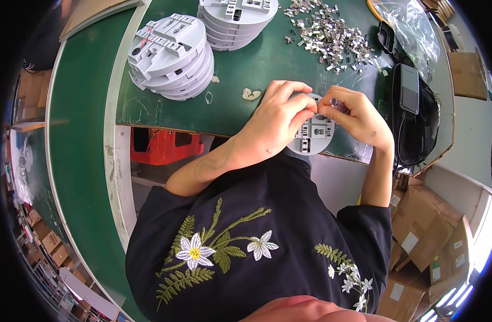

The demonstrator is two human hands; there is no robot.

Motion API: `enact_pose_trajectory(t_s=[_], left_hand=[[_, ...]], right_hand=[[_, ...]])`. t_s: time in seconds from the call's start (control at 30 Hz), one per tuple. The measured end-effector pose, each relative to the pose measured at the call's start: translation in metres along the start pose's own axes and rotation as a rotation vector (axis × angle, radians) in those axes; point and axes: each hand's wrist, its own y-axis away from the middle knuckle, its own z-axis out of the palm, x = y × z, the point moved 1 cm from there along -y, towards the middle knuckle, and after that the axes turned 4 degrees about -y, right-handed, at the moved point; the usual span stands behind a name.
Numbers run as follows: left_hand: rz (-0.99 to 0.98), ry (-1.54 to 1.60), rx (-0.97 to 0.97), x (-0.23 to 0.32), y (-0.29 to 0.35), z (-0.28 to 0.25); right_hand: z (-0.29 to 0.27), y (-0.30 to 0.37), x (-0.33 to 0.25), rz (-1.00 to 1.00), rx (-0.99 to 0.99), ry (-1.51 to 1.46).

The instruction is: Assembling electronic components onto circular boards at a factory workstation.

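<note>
Head view: both hands meet over a round grey plastic base [313,134] at the near edge of the green table [246,70]. Left hand [275,123] lies over the disc's left side, fingers curled and closed on its rim, fingertips [305,104] pressed at its top edge, so it is clamped on the disc. Right hand [358,118] sits just right of the disc, fingers pinched together around a small dark purple piece [338,104], thumb tip touching the left fingertips; what that piece is cannot be told. Disc shows square slots and small metal contacts on its face, lower half sticking out below both hands, past the table edge. Just left of the left hand, a small pale scrap [251,94] on the table. Further away, up-left of the left hand, a leaning stack of the same grey discs [171,56]; straight above the hands a second stack [236,21]. Above the right hand, near, a loose heap of small shiny metal clips [332,37]. Right of the right hand a dark device with cable [409,88], and a clear plastic bag [409,27] beyond it. Below the left forearm, under the table, a red crate [163,146].
</note>
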Motion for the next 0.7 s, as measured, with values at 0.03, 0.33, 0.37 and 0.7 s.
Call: enact_pose_trajectory(t_s=[0.03, 0.33, 0.37, 0.7], left_hand=[[-0.004, 0.007, -0.006, 0.000, 0.000, 0.000], [-0.017, 0.050, 0.003, -0.001, 0.001, -0.001], [-0.022, 0.060, -0.001, -0.001, 0.002, -0.001], [-0.042, 0.058, 0.015, -0.004, 0.004, -0.006]], right_hand=[[0.000, -0.001, 0.000, -0.001, -0.006, -0.003], [0.006, 0.007, -0.006, 0.114, 0.069, -0.125], [0.007, 0.008, -0.004, 0.099, 0.094, -0.152], [0.034, 0.014, -0.012, -0.120, 0.241, 0.188]])
